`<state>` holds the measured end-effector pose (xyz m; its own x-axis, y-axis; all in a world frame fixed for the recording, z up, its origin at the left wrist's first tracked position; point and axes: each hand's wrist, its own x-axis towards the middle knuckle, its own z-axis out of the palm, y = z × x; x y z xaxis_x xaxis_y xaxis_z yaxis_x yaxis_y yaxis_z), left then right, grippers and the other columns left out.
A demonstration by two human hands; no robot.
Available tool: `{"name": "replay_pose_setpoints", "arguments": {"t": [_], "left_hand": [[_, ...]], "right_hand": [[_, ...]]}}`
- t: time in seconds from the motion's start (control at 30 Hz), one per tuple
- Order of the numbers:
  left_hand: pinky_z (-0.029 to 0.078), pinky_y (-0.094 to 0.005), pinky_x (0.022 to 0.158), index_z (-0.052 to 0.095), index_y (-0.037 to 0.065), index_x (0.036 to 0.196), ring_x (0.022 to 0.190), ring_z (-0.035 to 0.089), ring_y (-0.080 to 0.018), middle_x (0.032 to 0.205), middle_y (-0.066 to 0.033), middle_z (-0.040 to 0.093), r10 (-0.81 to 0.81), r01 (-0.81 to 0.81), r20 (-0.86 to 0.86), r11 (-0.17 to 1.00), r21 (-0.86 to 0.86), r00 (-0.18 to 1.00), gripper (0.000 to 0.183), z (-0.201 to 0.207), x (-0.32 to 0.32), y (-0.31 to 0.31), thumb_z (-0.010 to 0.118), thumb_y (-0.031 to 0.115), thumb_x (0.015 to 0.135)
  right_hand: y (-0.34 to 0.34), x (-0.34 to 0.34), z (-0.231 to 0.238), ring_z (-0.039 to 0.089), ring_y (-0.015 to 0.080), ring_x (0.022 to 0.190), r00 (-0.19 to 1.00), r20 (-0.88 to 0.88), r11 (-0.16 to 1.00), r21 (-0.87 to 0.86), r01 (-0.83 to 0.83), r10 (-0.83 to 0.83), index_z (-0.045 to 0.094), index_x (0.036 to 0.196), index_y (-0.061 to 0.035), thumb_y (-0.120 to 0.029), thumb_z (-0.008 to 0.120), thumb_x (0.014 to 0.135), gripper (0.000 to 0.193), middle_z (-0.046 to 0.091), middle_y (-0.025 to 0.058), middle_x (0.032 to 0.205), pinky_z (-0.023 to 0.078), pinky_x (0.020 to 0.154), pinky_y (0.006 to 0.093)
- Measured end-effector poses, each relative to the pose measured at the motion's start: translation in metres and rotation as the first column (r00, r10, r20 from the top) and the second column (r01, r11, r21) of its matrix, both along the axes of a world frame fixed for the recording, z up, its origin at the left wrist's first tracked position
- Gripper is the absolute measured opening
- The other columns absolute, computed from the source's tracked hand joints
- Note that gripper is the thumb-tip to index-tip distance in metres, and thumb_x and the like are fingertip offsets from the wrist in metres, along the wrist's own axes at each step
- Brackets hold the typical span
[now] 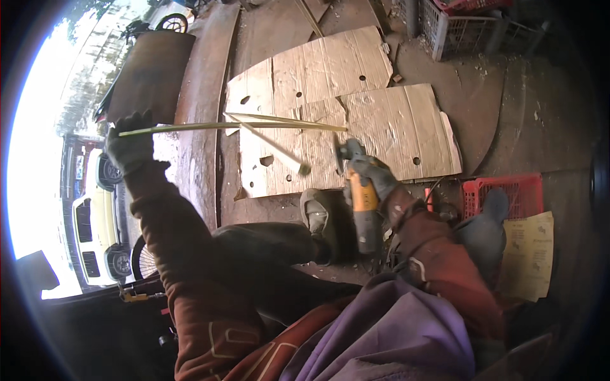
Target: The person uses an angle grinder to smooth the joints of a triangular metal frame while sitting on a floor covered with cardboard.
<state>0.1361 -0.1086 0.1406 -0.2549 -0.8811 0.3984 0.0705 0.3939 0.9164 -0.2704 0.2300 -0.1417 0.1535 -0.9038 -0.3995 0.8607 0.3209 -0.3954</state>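
Note:
My gloved left hand point(130, 146) is closed around one end of a long, thin greenish-yellow strip point(210, 126), held out level at the left. The strip's other end reaches over the cardboard, close to the grinder's disc. My gloved right hand point(376, 174) grips an orange and grey angle grinder point(364, 195) near its head. The dark disc point(338, 156) faces left; whether it spins I cannot tell. Under the strip, a pale rod point(273, 147) slants across the cardboard. A second thin strip point(279, 119) runs close beside the held one.
Flattened cardboard sheets point(387, 130) with holes cover the ground ahead. My shoe point(316, 213) stands at their near edge. A red plastic crate point(534, 193) and a printed paper sheet point(528, 254) are at the right. More crates point(460, 32) stand far right; a parked vehicle point(95, 232) is outside left.

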Motion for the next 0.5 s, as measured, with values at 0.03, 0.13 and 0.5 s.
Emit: {"name": "replay_pose_setpoints", "arguments": {"t": [0.03,0.13,0.5], "left_hand": [[0.046,-0.0354,0.067,0.054,0.012,0.078,0.070,0.057,-0.0212,0.070,-0.0031,0.053,0.037,-0.037,0.010,0.999,0.021,0.999,0.023,0.001,-0.008,0.013,0.061,0.026,0.096],[0.047,-0.0374,0.067,0.051,0.011,0.077,0.063,0.051,-0.0202,0.064,-0.0038,0.046,0.487,-0.279,0.412,0.839,-0.468,0.770,0.026,-0.003,-0.024,0.037,0.053,0.025,0.099],[0.037,-0.0319,0.050,0.044,0.011,0.075,0.053,0.041,-0.0158,0.064,0.0011,0.039,0.964,-0.261,-0.002,0.070,-0.963,0.265,0.031,0.052,0.151,0.052,0.035,0.020,0.103]], "right_hand": [[-0.012,0.012,-0.014,0.067,0.0272,0.055,0.999,0.019,0.999,-0.008,0.034,-0.033,0.065,0.096,-0.0052,-0.026,0.076,0.086,0.025,0.065,0.0118,0.073,0.058,0.049,0.0418],[-0.052,0.051,-0.044,0.068,0.0274,0.056,0.979,0.084,0.976,-0.107,0.192,-0.183,0.065,0.099,-0.0041,-0.025,0.076,0.086,0.026,0.066,0.0125,0.075,0.058,0.048,0.0406],[-0.078,0.174,-0.022,0.066,0.0152,0.083,0.956,-0.018,0.953,-0.082,0.292,-0.294,0.049,0.116,-0.0038,-0.011,0.083,0.081,0.049,0.066,0.0100,0.101,0.057,0.069,0.0305]]}}
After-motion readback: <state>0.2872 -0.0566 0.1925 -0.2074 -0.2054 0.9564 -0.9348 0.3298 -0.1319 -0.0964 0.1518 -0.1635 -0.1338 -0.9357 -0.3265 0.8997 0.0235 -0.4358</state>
